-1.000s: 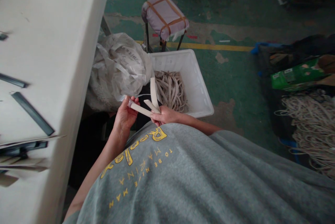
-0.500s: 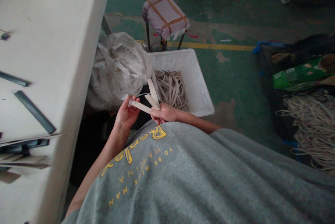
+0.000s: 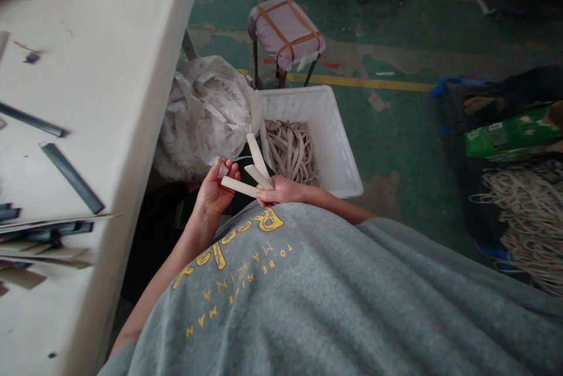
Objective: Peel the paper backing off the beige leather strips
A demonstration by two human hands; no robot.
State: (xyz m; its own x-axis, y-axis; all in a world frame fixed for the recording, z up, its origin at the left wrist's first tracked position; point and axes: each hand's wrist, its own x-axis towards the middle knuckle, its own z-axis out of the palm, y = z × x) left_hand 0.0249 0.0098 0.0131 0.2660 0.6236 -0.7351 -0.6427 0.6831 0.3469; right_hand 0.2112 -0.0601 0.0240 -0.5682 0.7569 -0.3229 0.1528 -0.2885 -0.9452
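My right hand [image 3: 281, 191] is closed round the ends of three cream strips [image 3: 255, 156] that fan out up and to the left. The lowest strip [image 3: 237, 186] runs left to my left hand [image 3: 213, 194], whose thumb and fingers pinch its far end. Both hands hover just above my grey sweatshirt [image 3: 329, 294], in front of a white plastic bin [image 3: 334, 135] holding several more cream strips [image 3: 290, 150].
A white table [image 3: 109, 88] with dark strips [image 3: 73, 178] runs along the left. A crumpled plastic bag [image 3: 206, 109] sits beside the bin. A padded stool [image 3: 285, 30] stands behind it. Coiled cream cord [image 3: 523, 212] and a green box [image 3: 510, 132] lie on the green floor at right.
The view has shifted slightly to the right and down. My left hand's fingers have slid along the end of the lowest strip; the right hand keeps its hold on the strips.
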